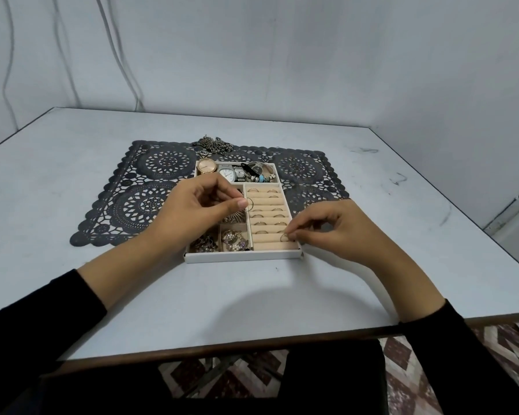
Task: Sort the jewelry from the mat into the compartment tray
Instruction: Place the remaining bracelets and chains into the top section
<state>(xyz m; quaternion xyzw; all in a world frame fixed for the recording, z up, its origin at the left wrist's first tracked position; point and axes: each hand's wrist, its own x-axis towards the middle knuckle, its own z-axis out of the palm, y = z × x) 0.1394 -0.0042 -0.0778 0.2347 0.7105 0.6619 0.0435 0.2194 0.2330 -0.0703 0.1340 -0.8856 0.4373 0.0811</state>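
Note:
A white compartment tray (243, 256) sits on a dark lace mat (150, 187). My left hand (198, 211) hovers over the tray's left side and pinches a thin ring (249, 204) between thumb and finger. My right hand (339, 229) pinches another ring (284, 236) at a near slot of the beige ring rolls (267, 218), where several rings sit. Watches (219, 170) and bracelets fill the far compartment. Earrings and small pieces (234, 239) lie in the near left compartments. A pile of chains (213, 144) rests at the mat's far edge.
The pale table (372, 181) stands against a grey wall, with cables (123, 64) hanging at the back left. Its front edge runs close to my body, and patterned floor (402, 360) shows below.

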